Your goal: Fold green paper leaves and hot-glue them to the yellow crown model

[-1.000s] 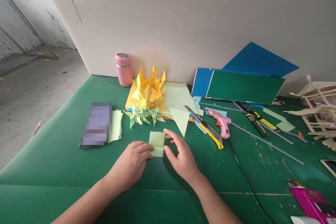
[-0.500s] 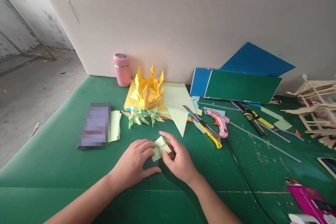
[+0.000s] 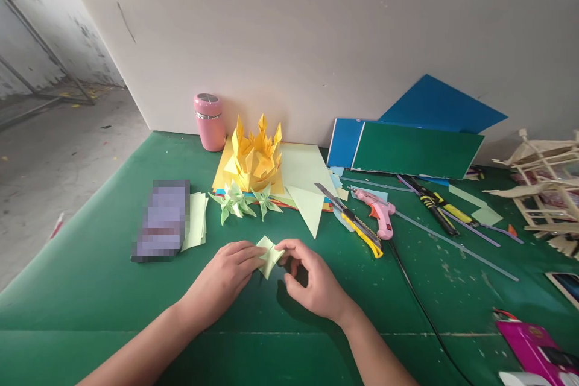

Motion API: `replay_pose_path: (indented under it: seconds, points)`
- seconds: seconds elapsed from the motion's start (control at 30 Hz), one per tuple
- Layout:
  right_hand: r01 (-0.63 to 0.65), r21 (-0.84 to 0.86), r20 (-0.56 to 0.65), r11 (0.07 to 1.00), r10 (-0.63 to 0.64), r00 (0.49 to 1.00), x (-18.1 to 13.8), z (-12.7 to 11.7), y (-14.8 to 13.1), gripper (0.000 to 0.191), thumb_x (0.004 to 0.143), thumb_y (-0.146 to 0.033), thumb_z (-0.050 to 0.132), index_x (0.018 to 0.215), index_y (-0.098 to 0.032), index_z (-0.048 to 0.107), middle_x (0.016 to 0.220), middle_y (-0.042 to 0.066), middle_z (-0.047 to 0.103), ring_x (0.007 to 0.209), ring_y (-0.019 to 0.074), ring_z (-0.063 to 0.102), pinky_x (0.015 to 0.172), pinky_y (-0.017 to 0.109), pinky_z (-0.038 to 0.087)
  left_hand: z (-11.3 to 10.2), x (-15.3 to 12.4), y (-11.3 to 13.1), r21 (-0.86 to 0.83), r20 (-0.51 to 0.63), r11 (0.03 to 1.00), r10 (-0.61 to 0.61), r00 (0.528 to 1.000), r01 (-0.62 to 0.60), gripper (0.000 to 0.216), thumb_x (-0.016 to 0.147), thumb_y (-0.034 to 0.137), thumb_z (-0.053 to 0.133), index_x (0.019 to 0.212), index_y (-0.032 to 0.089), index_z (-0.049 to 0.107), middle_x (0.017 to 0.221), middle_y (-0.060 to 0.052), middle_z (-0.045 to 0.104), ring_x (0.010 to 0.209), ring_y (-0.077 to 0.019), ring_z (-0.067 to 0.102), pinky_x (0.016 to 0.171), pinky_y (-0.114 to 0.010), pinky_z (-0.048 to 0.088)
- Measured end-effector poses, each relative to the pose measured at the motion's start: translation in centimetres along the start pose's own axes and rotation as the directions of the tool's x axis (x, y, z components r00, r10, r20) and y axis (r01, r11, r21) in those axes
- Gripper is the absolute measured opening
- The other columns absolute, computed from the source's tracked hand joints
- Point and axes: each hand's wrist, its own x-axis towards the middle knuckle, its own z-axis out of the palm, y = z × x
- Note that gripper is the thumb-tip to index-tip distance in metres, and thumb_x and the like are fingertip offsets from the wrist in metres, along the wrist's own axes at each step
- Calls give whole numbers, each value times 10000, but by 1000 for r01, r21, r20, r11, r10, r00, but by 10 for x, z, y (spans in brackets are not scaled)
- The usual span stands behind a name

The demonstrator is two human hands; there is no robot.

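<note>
A small folded piece of pale green paper (image 3: 268,260) lies on the green tabletop between my hands. My left hand (image 3: 228,274) presses its fingertips on the paper's left corner, thumb hidden beneath the hand. At the right edge, the fingertips of my right hand (image 3: 312,277) touch a raised flap, and its thumb is held apart below. Behind the paper sit folded green paper flowers (image 3: 236,202) and a yellow paper crown-like piece (image 3: 257,160). A stack of green paper slips (image 3: 196,223) lies to the left.
Right of my hands lie a yellow utility knife (image 3: 357,229) and a pink glue gun (image 3: 377,211) with a trailing black cord. A blurred flat object (image 3: 163,217) lies left. A pink flask (image 3: 210,123) and a green board (image 3: 418,148) stand at the back.
The paper has turned and now lies flatter, pinned by my left fingers. My right thumb has come off it, while my right fingertips have moved to its right edge.
</note>
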Motion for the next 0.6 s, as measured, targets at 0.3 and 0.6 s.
replay_pose_path:
  seconds: [0.3,0.6]
  points:
    - [253,-352,-47,901,-287,957,-1,-2,9,279,821,-46,493,825,-234,699,749,35,584,731,176,515,648,296,460,-1,-2,13,-88,-72,996,-31,997,24,298,870,62,378,931,173,648,891,-69,732,810,-195,665,734,-332,564]
    - [322,-311,124,894,-298,946,-3,-5,5,226,874,-94,529,882,-231,708,813,41,654,760,172,536,681,307,486,4,-6,23,-32,13,997,-76,997,77,260,743,361,700,910,171,640,919,-86,688,860,-255,645,729,-394,572]
